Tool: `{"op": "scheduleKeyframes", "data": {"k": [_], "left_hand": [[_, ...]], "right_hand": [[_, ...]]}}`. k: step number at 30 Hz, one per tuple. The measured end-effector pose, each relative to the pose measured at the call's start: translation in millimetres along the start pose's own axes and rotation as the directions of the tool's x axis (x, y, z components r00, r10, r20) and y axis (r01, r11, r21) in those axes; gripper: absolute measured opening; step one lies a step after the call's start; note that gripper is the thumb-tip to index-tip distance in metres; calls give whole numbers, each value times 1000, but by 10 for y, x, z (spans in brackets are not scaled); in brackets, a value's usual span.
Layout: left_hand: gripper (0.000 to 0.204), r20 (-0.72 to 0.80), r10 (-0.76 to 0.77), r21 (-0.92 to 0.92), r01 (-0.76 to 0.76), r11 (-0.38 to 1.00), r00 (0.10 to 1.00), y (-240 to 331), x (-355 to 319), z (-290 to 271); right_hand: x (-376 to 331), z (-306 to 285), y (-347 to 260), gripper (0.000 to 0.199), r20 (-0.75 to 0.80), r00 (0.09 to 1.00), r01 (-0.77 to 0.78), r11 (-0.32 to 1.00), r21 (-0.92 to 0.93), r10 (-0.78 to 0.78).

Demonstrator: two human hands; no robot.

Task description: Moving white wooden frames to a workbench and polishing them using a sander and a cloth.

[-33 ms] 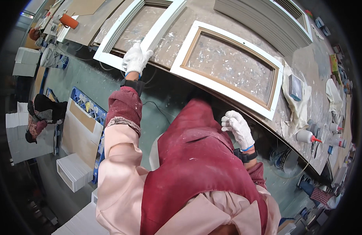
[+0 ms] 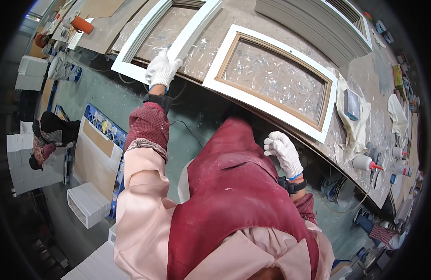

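Note:
My left hand (image 2: 160,71), in a white knit glove, grips the near corner of a white rectangular frame (image 2: 131,71). That frame lies on more like it at the table's edge, and part of its rail is hidden under the glove. In front of my red apron hangs my right hand (image 2: 282,151), also gloved, with its fingers curled in and nothing visible in them. Nearest to it is a single white frame (image 2: 255,99) with a tan inner border, flat on the table and not touched.
The paint-spattered worktable (image 2: 203,53) carries a tall stack of frames (image 2: 313,30), a cloth (image 2: 353,133) under a small box (image 2: 351,103), and a red-tipped white bottle (image 2: 363,163). At left, a blue pallet (image 2: 120,175) holds boards; a person (image 2: 49,140) is beyond it.

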State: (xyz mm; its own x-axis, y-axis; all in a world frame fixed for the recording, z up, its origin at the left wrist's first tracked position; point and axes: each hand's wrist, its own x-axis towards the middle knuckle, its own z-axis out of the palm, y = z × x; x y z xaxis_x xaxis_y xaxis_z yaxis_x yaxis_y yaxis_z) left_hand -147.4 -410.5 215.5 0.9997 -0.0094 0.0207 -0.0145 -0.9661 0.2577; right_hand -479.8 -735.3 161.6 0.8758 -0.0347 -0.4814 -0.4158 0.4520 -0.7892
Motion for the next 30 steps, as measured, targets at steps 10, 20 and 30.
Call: {"op": "scheduleKeyframes", "data": {"k": [10,20,30], "left_hand": [[60,27,25,29,-26,999,999,-4,-27,-105],[60,32,101,21,-102,995,994,7,-85,-113],[39,-120,127,-744,-174,645,985,139,-904,449]], "right_hand": [[136,111,-725,41,-44,744,404,501,-765,-667],[295,94,-747,49,298,747,124,-317,-940,-595],[-62,302,-532,66,280,774,121,-301,-946,-569]]}}
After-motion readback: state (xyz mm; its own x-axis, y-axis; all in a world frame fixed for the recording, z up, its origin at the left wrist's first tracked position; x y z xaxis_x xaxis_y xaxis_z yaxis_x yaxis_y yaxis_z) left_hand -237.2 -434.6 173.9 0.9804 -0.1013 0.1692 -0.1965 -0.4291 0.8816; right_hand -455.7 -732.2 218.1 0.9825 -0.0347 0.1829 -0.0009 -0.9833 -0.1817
